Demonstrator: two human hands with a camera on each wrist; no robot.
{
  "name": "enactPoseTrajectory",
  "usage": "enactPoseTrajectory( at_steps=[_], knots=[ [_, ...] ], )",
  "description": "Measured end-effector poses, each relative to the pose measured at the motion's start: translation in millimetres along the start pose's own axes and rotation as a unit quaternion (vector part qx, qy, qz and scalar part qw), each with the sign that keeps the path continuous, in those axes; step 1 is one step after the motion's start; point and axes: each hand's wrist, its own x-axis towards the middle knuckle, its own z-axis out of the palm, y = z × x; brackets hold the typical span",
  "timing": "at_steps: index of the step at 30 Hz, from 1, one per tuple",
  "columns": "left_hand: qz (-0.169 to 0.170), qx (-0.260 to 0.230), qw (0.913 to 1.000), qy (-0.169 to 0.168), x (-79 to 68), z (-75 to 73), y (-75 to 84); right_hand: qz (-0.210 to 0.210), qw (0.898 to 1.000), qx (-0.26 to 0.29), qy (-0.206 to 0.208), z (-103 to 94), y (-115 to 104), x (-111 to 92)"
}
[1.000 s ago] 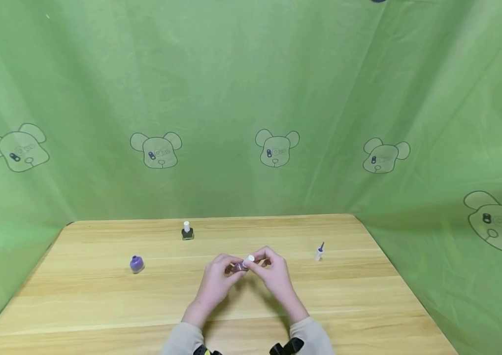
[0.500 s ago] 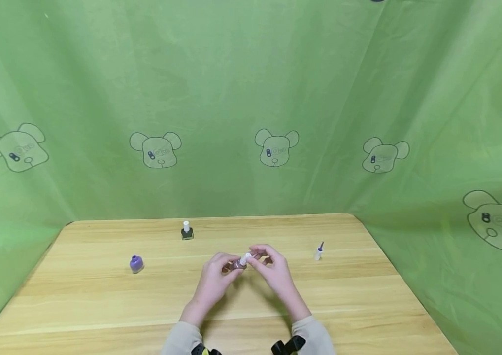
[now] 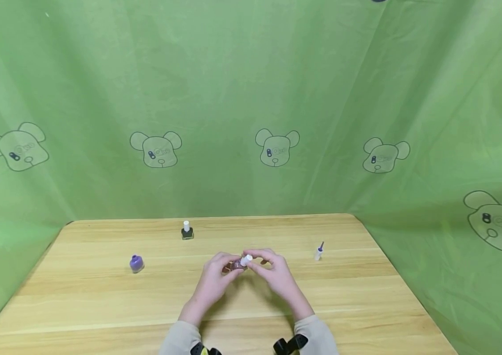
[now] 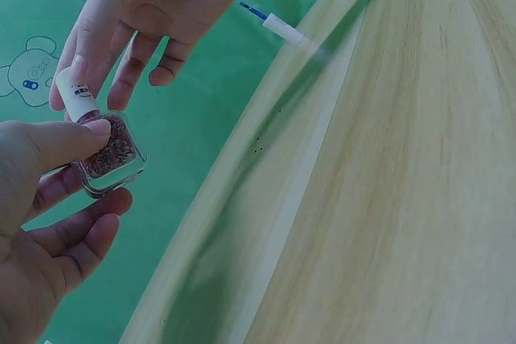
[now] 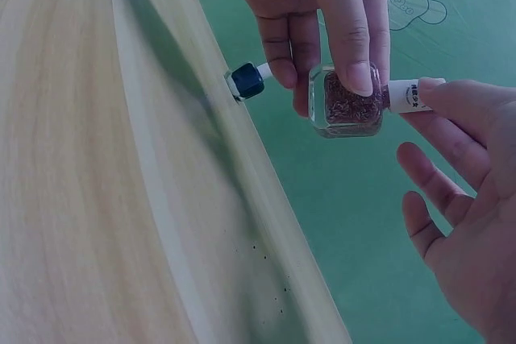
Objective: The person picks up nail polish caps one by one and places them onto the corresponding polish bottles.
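Observation:
Between the two hands, above the table, is a nail polish bottle [image 4: 111,151] of clear glass with glittery reddish-purple contents. My left hand [image 3: 214,278] grips its glass body, thumb on one face and fingers behind. With thumb and forefinger my right hand [image 3: 277,274] pinches the white cap [image 5: 407,95], which sits on the bottle's neck. The right hand's other fingers are spread loosely. The bottle is tilted, cap toward the right hand. In the right wrist view, the cap carries dark printed lettering.
An uncapped purple polish bottle [image 3: 136,264] stands at the left of the wooden table [image 3: 100,305]. Its white cap with a purple brush [image 3: 319,252] stands brush-up at the right. A dark polish bottle [image 3: 187,232] with a white cap is near the back edge. Green cloth [image 3: 215,98] hangs behind.
The right hand's fingers have shifted around the white cap, its forefinger straightening then curling back onto it. The left hand holds the bottle almost still. The other bottles have not moved.

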Motion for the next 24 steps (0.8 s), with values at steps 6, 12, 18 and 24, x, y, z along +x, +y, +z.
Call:
enactPoseTrajectory(
  at_steps=[6, 12, 18, 24],
  knots=[
    [-0.005, 0.001, 1.0000, -0.005, -0.1, -0.2, 1.4, -0.009, 1.000, 0.006, 0.006, -0.3, 4, 0],
    [-0.002, 0.012, 0.9999, 0.004, -0.2, 0.7, 3.0, 0.005, 0.999, 0.003, 0.032, 1.7, 4, 0],
    [0.003, 0.020, 0.9996, 0.018, -0.8, 4.5, 3.6, 0.027, 0.997, 0.017, 0.071, 4.9, 3, 1],
    [0.001, 0.025, 0.9992, 0.032, -1.8, 7.6, 5.8, 0.067, 0.992, 0.027, 0.099, 5.8, -14, 0]
  ],
)
